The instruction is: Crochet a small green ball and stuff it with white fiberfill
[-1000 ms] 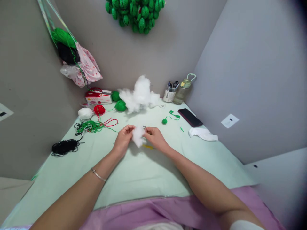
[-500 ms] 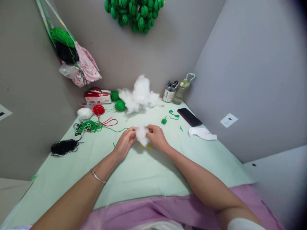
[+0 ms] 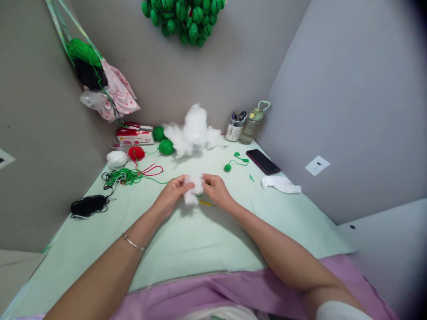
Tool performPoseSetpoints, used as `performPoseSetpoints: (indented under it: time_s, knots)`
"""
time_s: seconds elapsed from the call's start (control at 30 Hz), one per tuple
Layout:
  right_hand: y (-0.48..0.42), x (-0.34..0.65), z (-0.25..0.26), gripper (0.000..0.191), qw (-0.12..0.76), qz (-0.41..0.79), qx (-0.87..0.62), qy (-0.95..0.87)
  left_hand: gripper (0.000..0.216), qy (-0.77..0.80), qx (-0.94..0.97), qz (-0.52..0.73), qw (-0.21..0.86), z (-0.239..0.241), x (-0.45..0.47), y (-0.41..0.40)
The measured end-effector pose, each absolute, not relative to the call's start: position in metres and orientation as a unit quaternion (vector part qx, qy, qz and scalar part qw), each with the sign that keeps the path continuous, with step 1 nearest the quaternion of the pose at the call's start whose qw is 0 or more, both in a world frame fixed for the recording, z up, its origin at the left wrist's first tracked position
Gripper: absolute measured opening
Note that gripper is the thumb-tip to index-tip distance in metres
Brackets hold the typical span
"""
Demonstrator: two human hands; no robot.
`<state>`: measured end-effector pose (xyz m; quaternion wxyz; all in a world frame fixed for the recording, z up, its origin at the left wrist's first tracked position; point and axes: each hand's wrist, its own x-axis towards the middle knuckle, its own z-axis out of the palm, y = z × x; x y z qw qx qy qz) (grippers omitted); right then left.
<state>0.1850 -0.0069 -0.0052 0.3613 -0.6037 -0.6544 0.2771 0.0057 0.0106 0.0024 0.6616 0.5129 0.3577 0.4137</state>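
A tuft of white fiber stuffing [image 3: 191, 198] is pinched between my two hands above the table's middle. My left hand [image 3: 169, 194] grips it from the left, its thumb lying across the fluff. From the other side, the closed fingers of my right hand [image 3: 217, 191] hold the tuft's right edge. A little green shows under the fluff by my right fingers; its shape is mostly hidden. On the table just below lies a thin tool with a yellow handle [image 3: 205, 203], partly covered by the tuft. Green yarn [image 3: 156, 180] runs from the left to my left hand.
Behind my hands sits a large heap of white stuffing [image 3: 193, 131], with green yarn balls [image 3: 166, 146] beside it. Tangled green yarn [image 3: 125, 176] and a black skein [image 3: 88, 206] lie left. A phone [image 3: 263, 162], bottle [image 3: 252, 126] and white cloth [image 3: 281, 184] are right.
The tuft has shifted slightly left and down between my hands. My left thumb now lies over it, and my left hand has opened out from a more curled pose.
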Motion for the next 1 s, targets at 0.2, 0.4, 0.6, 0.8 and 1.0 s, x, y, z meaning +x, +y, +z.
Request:
performPoseSetpoints:
  time_s: [0.2, 0.4, 0.6, 0.8, 1.0]
  knots:
    - [-0.013, 0.183, -0.001, 0.015, 0.320, 0.241, -0.584, -0.706, 0.026, 0.390, 0.539, 0.452, 0.594, -0.014, 0.011, 0.012]
    - [-0.017, 0.186, 0.006, 0.020, 0.262, 0.201, -0.580, -0.745, 0.028, 0.399, 0.557, 0.453, 0.570, -0.014, 0.012, 0.011]
    - [-0.017, 0.191, 0.010, 0.022, 0.219, 0.194, -0.558, -0.777, 0.019, 0.408, 0.582, 0.437, 0.552, -0.009, 0.012, 0.007]
    - [-0.016, 0.192, 0.011, 0.021, 0.234, 0.210, -0.538, -0.783, 0.016, 0.437, 0.593, 0.443, 0.511, -0.012, 0.014, 0.008]
    - [-0.022, 0.181, 0.013, 0.016, 0.277, 0.238, -0.517, -0.774, 0.013, 0.471, 0.573, 0.486, 0.462, -0.011, 0.013, 0.007]
